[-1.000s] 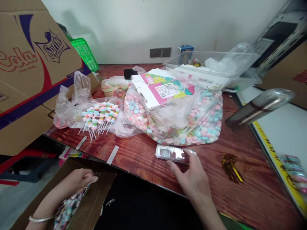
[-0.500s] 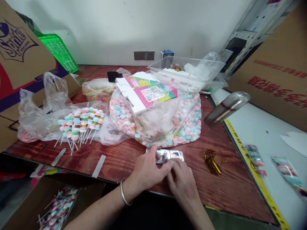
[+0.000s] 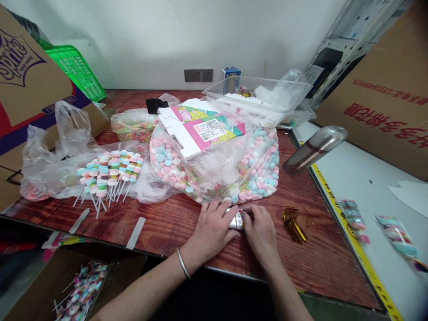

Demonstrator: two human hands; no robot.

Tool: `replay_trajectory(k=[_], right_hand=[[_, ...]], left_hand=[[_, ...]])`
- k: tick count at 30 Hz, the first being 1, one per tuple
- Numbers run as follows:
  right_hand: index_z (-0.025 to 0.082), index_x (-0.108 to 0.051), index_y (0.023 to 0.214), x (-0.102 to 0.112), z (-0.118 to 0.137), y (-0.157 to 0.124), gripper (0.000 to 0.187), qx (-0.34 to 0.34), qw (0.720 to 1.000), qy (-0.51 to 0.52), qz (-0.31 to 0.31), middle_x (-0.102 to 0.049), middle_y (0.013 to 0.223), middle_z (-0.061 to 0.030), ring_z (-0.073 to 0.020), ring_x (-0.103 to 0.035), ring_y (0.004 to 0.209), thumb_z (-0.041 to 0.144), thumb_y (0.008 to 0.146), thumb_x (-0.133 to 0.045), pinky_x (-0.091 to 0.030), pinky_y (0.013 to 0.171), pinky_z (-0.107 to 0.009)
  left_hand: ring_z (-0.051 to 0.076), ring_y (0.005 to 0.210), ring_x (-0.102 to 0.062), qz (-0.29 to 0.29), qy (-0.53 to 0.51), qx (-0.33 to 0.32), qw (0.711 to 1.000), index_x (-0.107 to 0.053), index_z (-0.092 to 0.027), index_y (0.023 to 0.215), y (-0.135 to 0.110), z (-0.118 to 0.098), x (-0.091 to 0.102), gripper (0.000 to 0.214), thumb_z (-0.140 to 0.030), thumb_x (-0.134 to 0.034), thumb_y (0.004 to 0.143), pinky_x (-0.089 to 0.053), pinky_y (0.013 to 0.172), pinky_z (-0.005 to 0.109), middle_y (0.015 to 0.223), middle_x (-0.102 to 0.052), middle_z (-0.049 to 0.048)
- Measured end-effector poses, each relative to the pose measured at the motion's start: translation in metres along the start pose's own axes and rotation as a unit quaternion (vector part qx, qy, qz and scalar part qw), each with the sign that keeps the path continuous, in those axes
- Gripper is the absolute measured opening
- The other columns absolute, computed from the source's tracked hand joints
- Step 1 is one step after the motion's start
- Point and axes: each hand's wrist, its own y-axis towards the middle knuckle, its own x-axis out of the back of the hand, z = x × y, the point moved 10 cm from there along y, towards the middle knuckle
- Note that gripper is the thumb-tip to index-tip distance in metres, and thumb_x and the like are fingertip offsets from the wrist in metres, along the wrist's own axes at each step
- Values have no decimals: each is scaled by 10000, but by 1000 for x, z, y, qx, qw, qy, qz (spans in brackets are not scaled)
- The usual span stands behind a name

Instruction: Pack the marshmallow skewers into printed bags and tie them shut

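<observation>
Silvery foil packets (image 3: pixel 236 219) lie on the wooden table (image 3: pixel 187 223), pinched between my left hand (image 3: pixel 214 225) and right hand (image 3: pixel 262 229), both curled over them. Just behind sits a big bag of pastel candy (image 3: pixel 217 167); candy sticks (image 3: pixel 109 171) lie to the left, gold ties (image 3: pixel 294 220) to the right.

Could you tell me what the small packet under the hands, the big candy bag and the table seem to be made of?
The packet: likely metallised foil film, shiny silver with mirror glints. The candy bag: thin clear plastic, glossy, creased, sweets visible through it. The table: wood or wood-look laminate, reddish grain, slight sheen.
</observation>
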Motion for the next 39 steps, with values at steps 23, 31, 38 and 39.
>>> replay_trajectory(k=[23, 31, 38, 39], right_hand=[[215, -628, 935, -4, 10, 1, 148, 59, 984, 30, 166, -648, 989, -73, -251, -548, 927, 249, 817, -546, -397, 746, -365], [202, -568, 777, 1, 3, -4, 147, 28, 973, 125, 192, -614, 715, 3, -173, -551, 654, 318, 830, -495, -439, 609, -281], [191, -613, 809, 4, -7, -5, 175, -2, 967, 156, 203, -661, 710, -6, -187, -579, 651, 343, 801, -528, -440, 605, -290], [192, -615, 811, 4, -7, -4, 173, -3, 966, 161, 204, -669, 724, -12, -192, -589, 668, 343, 796, -531, -449, 619, -296]], left_hand=[[278, 1096, -493, 59, 53, 12, 997, -505, -219, 1252, 14, -11, -20, 474, -308, -641, 807, -415, 906, 431, 1132, -558, 84], [272, 1147, -459, 50, 32, -7, 998, -550, -201, 1126, 2, -11, -11, 332, -289, -590, 809, -337, 1004, 452, 1115, -585, 89], [294, 1134, -484, 52, 37, 36, 997, -540, -178, 1198, -9, 4, -2, 444, -289, -612, 775, -357, 959, 459, 1175, -605, 114], [299, 1140, -482, 54, 38, 35, 997, -528, -174, 1224, -9, 3, 0, 483, -296, -626, 768, -357, 957, 459, 1185, -603, 119]])
